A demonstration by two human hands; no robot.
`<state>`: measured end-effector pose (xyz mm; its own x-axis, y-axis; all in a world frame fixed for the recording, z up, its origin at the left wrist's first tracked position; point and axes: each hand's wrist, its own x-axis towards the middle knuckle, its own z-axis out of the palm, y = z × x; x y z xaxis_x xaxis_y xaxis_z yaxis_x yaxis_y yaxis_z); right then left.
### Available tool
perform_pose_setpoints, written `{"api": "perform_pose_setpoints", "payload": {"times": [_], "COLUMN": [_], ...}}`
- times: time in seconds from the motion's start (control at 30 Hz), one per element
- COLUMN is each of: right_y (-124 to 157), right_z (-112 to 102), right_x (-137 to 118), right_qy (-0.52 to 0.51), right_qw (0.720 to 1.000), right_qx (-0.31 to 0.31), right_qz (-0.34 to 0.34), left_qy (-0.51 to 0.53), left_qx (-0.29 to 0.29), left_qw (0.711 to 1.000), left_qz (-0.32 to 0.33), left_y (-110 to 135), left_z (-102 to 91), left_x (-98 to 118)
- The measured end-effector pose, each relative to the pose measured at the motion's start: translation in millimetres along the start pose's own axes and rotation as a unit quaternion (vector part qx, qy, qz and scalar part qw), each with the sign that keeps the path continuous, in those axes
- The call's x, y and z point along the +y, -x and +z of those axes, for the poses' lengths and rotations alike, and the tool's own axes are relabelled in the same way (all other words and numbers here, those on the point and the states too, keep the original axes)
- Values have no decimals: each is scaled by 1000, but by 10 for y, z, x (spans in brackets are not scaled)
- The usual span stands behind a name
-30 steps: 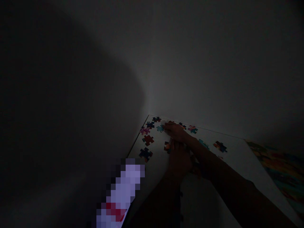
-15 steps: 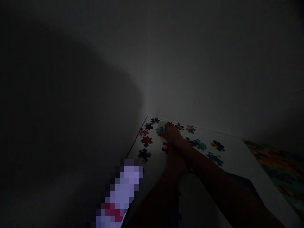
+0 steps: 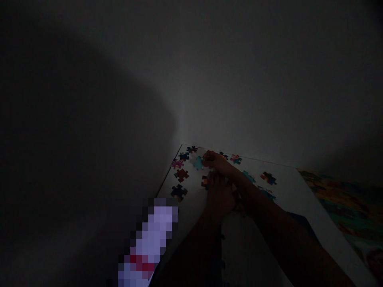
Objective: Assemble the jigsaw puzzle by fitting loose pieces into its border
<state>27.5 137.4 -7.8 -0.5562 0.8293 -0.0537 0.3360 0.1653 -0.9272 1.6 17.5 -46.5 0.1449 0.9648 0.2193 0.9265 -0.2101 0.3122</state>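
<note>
My right hand (image 3: 220,162) is at the far part of the white table (image 3: 191,215), with its fingers curled together among jigsaw puzzle pieces. What they grip, if anything, is hidden. Just left of its fingertips lies a light blue puzzle piece (image 3: 198,163). My left hand (image 3: 220,195) rests low over the table below the right wrist, fingers stretched forward and slightly apart. Beside its fingers an orange and dark puzzle piece (image 3: 205,182) shows, partly covered. At the left lie a red-brown piece (image 3: 181,175), a dark blue piece (image 3: 178,192) and a pink piece (image 3: 177,164).
Grey walls meet at the table's far corner. A pixelated bright screen (image 3: 157,235) lies at the left edge. More pieces, such as an orange and dark one (image 3: 268,178), lie at right. A colourful picture sheet (image 3: 338,211) covers the right side. The light is very dim.
My left hand's fingers now show stretched out below the right wrist, where they were mostly hidden. The right hand has shifted slightly up and left, fingers curled. The view has moved slightly.
</note>
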Motion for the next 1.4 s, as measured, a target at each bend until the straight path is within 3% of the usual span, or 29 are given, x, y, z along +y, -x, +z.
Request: {"api": "perform_pose_setpoints", "payload": {"times": [0.17,0.47,0.57,0.7,0.8,0.87,0.97,1.2,1.4], "right_y": [315,694,707,690,690,700,712,676,665], "right_z": [-153,-244,-313,-496,-626,-678,-698,-670,-684], "right_x": [-56,-59,72,346,525,596,650,757,815], "right_qy": [-79,-117,-131,-145,-151,-138,-108,-82,-72], "right_qw": [995,992,990,972,961,960,962,967,971], "right_qx": [-26,-14,46,182,233,245,252,239,229], "right_qz": [-60,-39,-25,-6,2,9,8,-16,-19], "left_qy": [17,16,8,12,97,236,421,502,548], "left_qx": [22,-4,7,36,56,101,190,316,352], "left_qw": [1000,1000,1000,999,994,964,873,753,683], "left_qz": [-6,-13,-9,2,-15,-64,-157,-284,-330], "left_y": [9,-14,-10,3,-33,-90,-197,-313,-301], "left_z": [-27,-52,-48,-48,-40,-46,-86,-194,-189], "left_x": [32,57,47,39,29,-3,-132,-614,-683]}}
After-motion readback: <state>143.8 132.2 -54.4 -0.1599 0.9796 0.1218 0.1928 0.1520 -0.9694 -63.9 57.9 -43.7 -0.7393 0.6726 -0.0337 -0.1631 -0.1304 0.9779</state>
